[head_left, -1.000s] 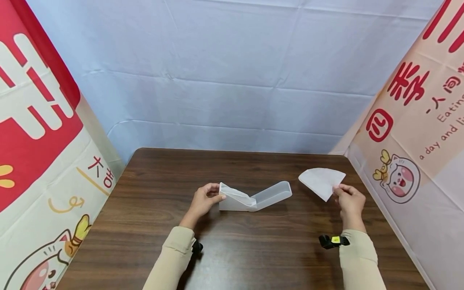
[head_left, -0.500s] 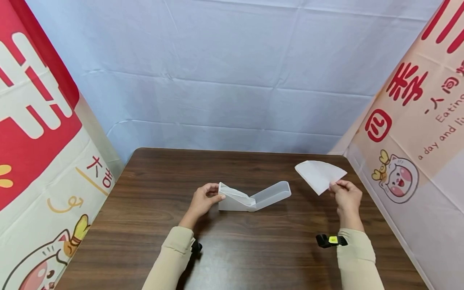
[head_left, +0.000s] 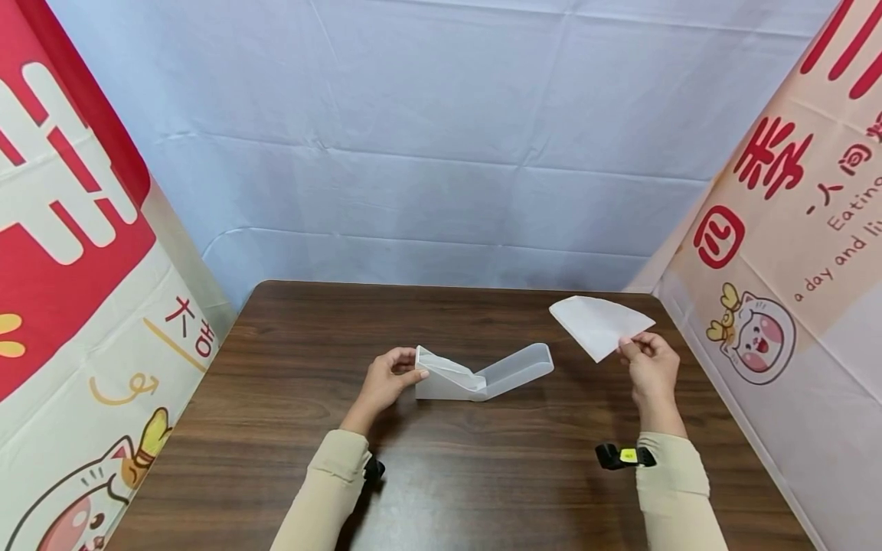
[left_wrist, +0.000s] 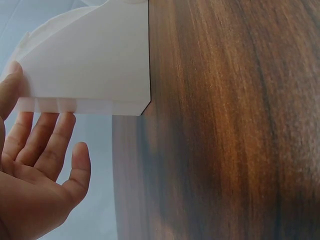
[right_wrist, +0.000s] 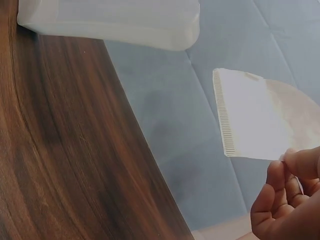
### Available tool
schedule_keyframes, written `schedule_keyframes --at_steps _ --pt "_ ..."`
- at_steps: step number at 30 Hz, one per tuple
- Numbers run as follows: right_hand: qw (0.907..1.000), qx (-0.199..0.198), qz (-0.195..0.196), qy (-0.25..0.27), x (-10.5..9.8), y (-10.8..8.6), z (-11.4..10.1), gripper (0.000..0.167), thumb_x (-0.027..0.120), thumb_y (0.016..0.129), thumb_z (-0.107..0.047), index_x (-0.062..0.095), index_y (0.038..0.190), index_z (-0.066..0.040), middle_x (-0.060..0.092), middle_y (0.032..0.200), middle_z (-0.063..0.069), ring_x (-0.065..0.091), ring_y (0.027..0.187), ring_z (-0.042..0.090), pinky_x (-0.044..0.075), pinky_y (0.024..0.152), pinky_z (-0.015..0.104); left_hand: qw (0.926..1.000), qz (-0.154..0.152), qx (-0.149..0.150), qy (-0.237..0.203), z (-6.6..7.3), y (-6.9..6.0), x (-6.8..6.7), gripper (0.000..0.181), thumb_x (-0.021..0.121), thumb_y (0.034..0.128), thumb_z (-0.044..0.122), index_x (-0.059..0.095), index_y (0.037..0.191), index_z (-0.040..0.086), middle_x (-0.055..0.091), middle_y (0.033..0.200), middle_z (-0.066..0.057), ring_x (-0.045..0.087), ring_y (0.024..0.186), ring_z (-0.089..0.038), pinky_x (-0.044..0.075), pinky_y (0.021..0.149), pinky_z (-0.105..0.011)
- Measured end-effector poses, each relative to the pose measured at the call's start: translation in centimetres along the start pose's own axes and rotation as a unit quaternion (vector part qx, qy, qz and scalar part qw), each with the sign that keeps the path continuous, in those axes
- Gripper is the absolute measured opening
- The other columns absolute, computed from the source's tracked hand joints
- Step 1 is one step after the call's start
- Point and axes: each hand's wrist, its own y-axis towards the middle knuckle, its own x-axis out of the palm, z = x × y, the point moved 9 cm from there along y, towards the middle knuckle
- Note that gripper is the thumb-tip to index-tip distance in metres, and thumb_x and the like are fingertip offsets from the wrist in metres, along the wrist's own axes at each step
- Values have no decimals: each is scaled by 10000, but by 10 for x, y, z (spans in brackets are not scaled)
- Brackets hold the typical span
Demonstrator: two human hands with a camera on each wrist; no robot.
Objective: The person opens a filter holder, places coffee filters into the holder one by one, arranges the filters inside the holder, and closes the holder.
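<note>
My left hand [head_left: 386, 383] pinches the left end of a translucent white plastic box [head_left: 449, 389] standing on the table. The box's hinged lid [head_left: 520, 367] is swung out to the right, and white paper filters [head_left: 448, 366] lie inside. In the left wrist view my thumb is at the box's near edge, with the fingertips along its end wall [left_wrist: 85, 106]. My right hand [head_left: 653, 371] pinches a fan-shaped paper coffee filter [head_left: 598, 323] between thumb and fingers, held up right of the lid. The right wrist view shows the filter's crimped edge [right_wrist: 223, 115].
Everything is above or on a dark wood-grain table [head_left: 482, 474]. A pale blue cloth [head_left: 441, 153] hangs behind it. Printed cloth panels stand at the left [head_left: 165, 283] and right [head_left: 772, 398]. Each wrist wears a black camera strap [head_left: 623, 457].
My right hand has moved up and left with the coffee filter, bringing it nearer the lid's side and toward the far edge. The left hand and box stay put.
</note>
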Motion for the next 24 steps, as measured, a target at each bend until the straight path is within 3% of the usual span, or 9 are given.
schedule_keyframes --at_steps 10,18,24 --pt "9988 -335 -309 184 15 -5 -9 169 560 850 137 457 852 2 573 671 -18 578 564 55 462 524 157 10000 26 -22 34 1 0 0 335 779 762 125 652 1068 70 662 952 -25 625 884 -214 517 729 -303" --pt "9982 -248 -537 116 27 -12 -13 164 573 853 120 466 889 1 578 667 -13 578 550 54 429 512 162 10000 58 -32 46 0 0 0 323 778 761 110 654 1057 70 665 940 -20 627 861 -180 518 719 -294" --pt "9943 -210 -932 472 41 -17 -16 131 551 872 111 455 887 23 562 710 31 601 572 98 463 503 179 10000 51 -20 52 1 0 0 327 779 761 117 654 1060 74 665 940 -19 625 857 -173 516 719 -295"
